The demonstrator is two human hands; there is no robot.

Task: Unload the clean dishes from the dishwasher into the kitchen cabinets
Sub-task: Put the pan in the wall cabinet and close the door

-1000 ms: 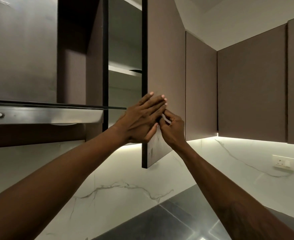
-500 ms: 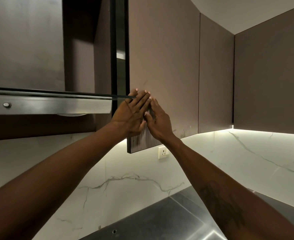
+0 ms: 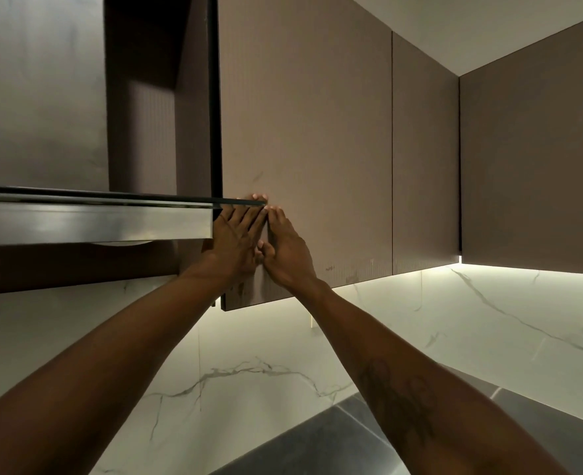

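Marble backsplash [image 3: 249, 354] below three brown cabinet doors [image 3: 304, 132]; range hood [image 3: 91, 217] overlaps left hand [image 3: 235, 241], right hand [image 3: 286, 252], both flat-fingered, empty, against the leftmost door

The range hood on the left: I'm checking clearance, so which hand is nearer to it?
Left. The left hand lies flat on the cabinet door right beside the range hood, fingertips behind its glass edge; the right hand presses the door further right.

The head camera tilts steeply upward, close beneath the cabinet door [image 3: 304, 149] and range hood [image 3: 91, 217].
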